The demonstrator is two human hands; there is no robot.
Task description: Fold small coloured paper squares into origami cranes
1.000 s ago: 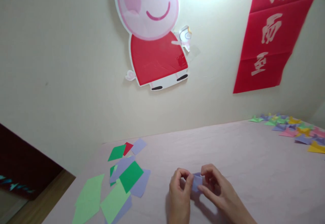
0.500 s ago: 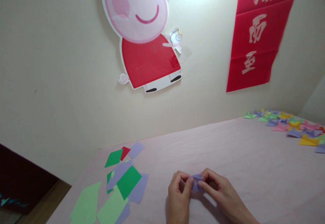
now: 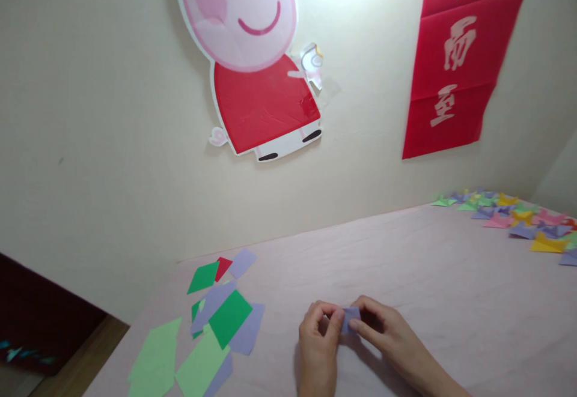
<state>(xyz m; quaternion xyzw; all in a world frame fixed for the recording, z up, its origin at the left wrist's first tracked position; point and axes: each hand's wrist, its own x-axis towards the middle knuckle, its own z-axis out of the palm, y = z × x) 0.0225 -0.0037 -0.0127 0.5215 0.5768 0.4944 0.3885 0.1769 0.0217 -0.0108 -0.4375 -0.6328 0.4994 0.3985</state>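
A small piece of folded purple paper [image 3: 350,319] is held between my two hands, just above the pale pink tabletop [image 3: 315,265]. My left hand [image 3: 319,337] pinches its left edge between thumb and forefinger. On the opposite side, the thumb and forefinger of my right hand [image 3: 383,328] grip the right edge. The fingertips cover part of the paper, so its folds are only partly visible.
Loose paper sheets lie to the left: dark green [image 3: 231,319], light green [image 3: 155,355], purple [image 3: 243,263] and a red piece [image 3: 222,268]. Rows of folded coloured paper shapes [image 3: 523,218] stand far right. Behind is a wall with a pig cutout [image 3: 265,109] and red banner [image 3: 451,84].
The purple paper now looks flatter and more squared between my fingers. Both hands stay in nearly the same place, still pinching it. The view has shifted slightly.
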